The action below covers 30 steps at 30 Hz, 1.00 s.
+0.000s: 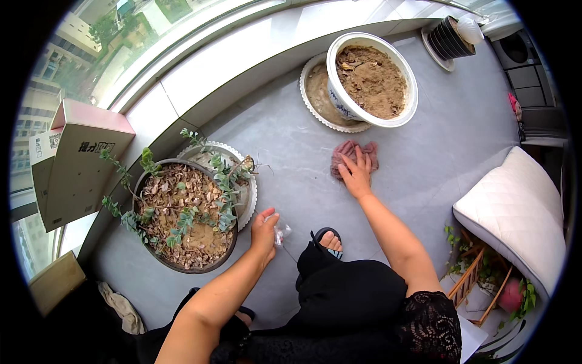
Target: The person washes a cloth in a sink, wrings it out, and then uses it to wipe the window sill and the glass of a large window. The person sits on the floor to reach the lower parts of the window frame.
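Grey floor tiles (436, 139) cover a narrow balcony, lit by flat daylight. Along the far side runs a low ledge (242, 60) of pale tile, and above it a curved window (121, 42) looks down on buildings and trees (the fisheye bends its frame). A cardboard box (76, 161) rests on the ledge at the left, with a second brown box (54, 282) below it near the floor. At the right stands a seat with a white quilted cushion (521, 212), and under it a wooden rack (479, 279) with green leaves. A stack of dark pots (451, 37) sits in the far corner.
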Tool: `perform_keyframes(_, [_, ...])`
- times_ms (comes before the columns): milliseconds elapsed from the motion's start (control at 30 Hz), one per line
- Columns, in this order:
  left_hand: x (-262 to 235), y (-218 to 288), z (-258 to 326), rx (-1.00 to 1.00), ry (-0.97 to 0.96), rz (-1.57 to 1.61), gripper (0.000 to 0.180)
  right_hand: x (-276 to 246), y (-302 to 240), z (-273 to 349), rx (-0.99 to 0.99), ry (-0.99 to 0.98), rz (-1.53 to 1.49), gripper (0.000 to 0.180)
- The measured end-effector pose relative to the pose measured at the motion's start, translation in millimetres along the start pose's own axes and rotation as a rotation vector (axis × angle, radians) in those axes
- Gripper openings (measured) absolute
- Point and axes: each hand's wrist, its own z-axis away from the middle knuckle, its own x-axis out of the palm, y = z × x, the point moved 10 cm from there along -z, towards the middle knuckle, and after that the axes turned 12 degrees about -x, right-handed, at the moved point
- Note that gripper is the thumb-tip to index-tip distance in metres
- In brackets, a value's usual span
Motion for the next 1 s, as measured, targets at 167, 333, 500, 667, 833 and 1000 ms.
perform_keyframes(167, [-1.3, -4.3, -12.1, -0.014, 0.055, 0.004, 0.038, 27.0, -78.0, 7.9, -0.227, -0.166, 0.15, 0.041])
perform_keyframes(333, [-4.6, -15.5, -20.5, -0.003, 0.059, -0.042, 0.035, 48.0, -100.7, 49.0, -0.549, -0.164, 0.19, 0.033])
perform_keyframes(500, [3.8, -17.5, -3.6, -0.027, 0.041, -0.059, 0.033, 16.0, -43.4, 42.4, -0.581, 0.028, 0.346, 0.031])
perform_keyframes(667, [29.8, -6.7, 19.8, -0.063, -0.052, -0.082, 0.033, -72.5, 4.6, -5.9, -0.093, 0.279, -0.157, 0.037])
perform_keyframes(833, [75.0, 34.1, 66.7, 0.008, -0.244, -0.047, 0.033, -228.0, -87.3, -60.9, -0.145, 0.586, -0.788, 0.028])
perform_keyframes(1000, [101.5, 63.9, 90.6, 0.103, -0.358, -0.079, 0.033, -313.4, -101.9, -128.1, -0.271, 0.574, -0.547, 0.035])
